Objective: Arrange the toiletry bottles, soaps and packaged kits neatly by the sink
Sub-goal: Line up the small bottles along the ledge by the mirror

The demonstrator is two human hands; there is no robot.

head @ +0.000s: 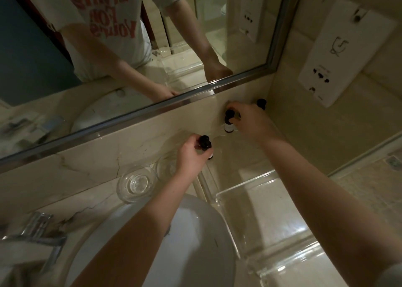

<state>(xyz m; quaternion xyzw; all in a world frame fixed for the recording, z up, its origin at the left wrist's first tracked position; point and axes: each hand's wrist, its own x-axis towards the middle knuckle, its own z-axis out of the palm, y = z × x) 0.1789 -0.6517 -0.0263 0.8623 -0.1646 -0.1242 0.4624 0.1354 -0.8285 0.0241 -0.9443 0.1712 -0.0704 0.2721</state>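
Both hands busy — left hand [191,156] pinching dark bottle [205,144] nr glass dishes [137,182], right hand [250,121] closed on second bottle [228,122] by third [261,103] in worktop [282,204] corner — early on prob., no soaps/kits visible.

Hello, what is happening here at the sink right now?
A person is arranging small dark toiletry bottles on the marble counter below the mirror. The left hand holds one bottle near two empty glass dishes. The right hand grips a second bottle by the back wall, and a third bottle stands in the corner. A clear acrylic tray sits beside the white basin.
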